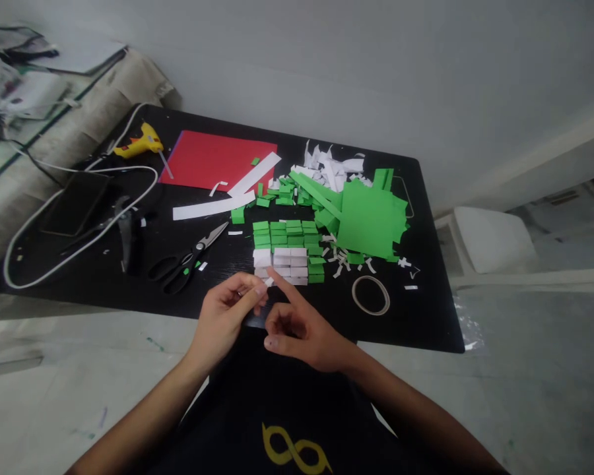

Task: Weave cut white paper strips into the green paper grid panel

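My left hand (pixel 235 303) pinches a small white paper piece (pixel 269 282) between thumb and fingertips, at the near edge of the rows of folded paper. My right hand (pixel 301 330) is beside it with the index finger stretched out toward that piece; its other fingers are curled and hold nothing I can see. Just beyond both hands lie neat rows of white folded paper pieces (pixel 291 262), with green folded paper pieces (pixel 278 232) behind them and along their right side. The fingers partly hide the nearest white row.
Scissors (pixel 193 254), a yellow glue gun (pixel 141 142) and a white cable (pixel 153 178) lie left on the black table (pixel 218 290). Red sheets (pixel 212 158) and white strips (pixel 212 206) are behind. Right are green sheets (pixel 369 221), white scraps (pixel 329 168) and a tape roll (pixel 371 295).
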Demonstrator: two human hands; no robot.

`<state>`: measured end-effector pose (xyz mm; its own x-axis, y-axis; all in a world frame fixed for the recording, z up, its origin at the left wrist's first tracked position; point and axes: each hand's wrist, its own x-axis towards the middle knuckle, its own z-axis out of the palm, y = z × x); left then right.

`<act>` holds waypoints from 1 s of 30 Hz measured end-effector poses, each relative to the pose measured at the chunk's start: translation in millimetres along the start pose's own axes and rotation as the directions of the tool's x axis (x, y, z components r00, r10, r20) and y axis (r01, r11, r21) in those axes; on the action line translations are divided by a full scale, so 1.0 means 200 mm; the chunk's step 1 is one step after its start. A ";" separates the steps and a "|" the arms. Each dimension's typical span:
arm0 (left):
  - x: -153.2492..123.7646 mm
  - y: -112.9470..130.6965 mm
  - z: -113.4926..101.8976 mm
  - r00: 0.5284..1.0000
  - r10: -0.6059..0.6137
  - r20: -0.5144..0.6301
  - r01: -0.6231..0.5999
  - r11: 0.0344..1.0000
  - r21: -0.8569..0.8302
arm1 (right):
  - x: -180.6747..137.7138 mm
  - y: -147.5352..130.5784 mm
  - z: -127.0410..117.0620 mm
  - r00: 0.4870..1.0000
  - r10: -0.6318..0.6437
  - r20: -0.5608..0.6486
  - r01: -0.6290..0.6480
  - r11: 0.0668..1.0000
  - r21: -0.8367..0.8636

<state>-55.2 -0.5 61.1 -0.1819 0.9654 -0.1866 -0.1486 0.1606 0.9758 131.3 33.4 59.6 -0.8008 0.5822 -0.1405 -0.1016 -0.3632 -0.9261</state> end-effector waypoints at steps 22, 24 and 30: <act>0.10 -0.08 -0.25 0.960 0.220 0.176 -0.281 0.776 0.564 | 0.30 0.09 -0.19 0.930 -0.366 -0.029 0.115 0.365 -0.924; 0.13 -0.09 -0.24 0.930 0.256 0.262 -0.366 0.703 0.610 | 0.31 0.10 -0.19 0.934 -0.354 -0.052 0.094 0.382 -0.920; 0.17 -0.17 -0.18 0.887 0.325 0.328 -0.461 0.582 0.669 | 0.32 0.09 -0.19 0.938 -0.326 -0.121 0.034 0.432 -0.901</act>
<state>-90.5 19.1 18.1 0.1096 0.9758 0.1893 0.6482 -0.2146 0.7306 101.1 91.6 20.3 -0.6464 0.7523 0.1276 0.4611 0.5184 -0.7202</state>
